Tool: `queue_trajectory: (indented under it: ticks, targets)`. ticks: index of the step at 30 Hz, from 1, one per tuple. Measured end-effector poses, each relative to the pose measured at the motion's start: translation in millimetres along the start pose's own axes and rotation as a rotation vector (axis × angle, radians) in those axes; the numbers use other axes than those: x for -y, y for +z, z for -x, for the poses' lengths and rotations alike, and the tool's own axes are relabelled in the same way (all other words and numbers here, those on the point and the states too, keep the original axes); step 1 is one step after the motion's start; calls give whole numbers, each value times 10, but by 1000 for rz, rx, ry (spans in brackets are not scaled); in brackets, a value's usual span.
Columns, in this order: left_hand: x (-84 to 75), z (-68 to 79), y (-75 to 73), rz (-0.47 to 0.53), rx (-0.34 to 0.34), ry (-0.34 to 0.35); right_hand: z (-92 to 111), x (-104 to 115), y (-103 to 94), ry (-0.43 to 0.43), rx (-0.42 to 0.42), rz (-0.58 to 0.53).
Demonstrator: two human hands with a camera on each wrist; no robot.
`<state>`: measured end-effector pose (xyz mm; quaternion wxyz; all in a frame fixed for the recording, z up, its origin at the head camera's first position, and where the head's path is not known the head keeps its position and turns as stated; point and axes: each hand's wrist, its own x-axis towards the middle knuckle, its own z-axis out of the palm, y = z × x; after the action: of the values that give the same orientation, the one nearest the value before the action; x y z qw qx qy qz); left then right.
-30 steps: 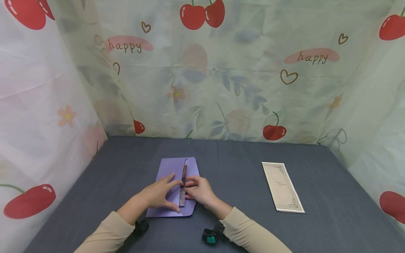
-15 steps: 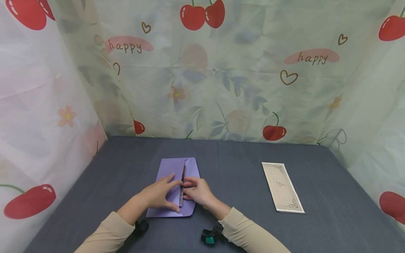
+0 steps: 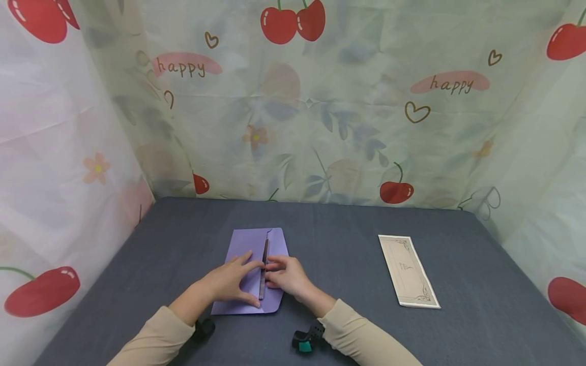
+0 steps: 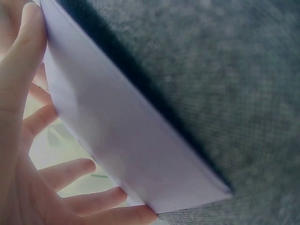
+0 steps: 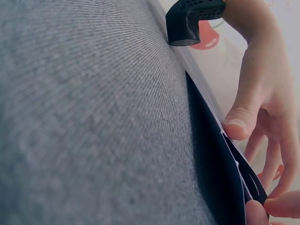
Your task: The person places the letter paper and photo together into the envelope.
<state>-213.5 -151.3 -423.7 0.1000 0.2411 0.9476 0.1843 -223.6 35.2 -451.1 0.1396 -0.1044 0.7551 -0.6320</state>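
Observation:
A purple envelope (image 3: 244, 241) lies on the dark table with its flap spread out to the right. Only a narrow strip of a dark patterned card (image 3: 262, 291) shows at its mouth; the rest is inside. My left hand (image 3: 229, 280) rests on the envelope's body, fingers spread and mostly straight, fingertips close to the mouth. From the right, my right hand (image 3: 291, 278) reaches over the flap and pinches the card's outer edge. In the right wrist view, fingertips (image 5: 282, 205) meet the dark card, while my left thumb (image 5: 238, 125) lies at the envelope's edge.
To the right on the table (image 3: 339, 254) lies a cream paper slip (image 3: 407, 272) with an ornate printed border. Black wrist-worn devices (image 3: 303, 341) sit under both forearms. A cloth curtain (image 3: 311, 127) with cherries and "happy" lettering hangs behind and at both sides.
The card has slid leftward, deeper into the envelope, leaving a thinner strip showing. My right fingers have shifted slightly left with it. The left hand has stayed in place.

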Motion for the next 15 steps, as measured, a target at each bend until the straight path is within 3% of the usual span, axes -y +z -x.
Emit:
queue_trajectory:
  ticks: [15]
  targets:
    - [7,-12,11,-10,-18,16,62,-18,-304,-20,-20,4]
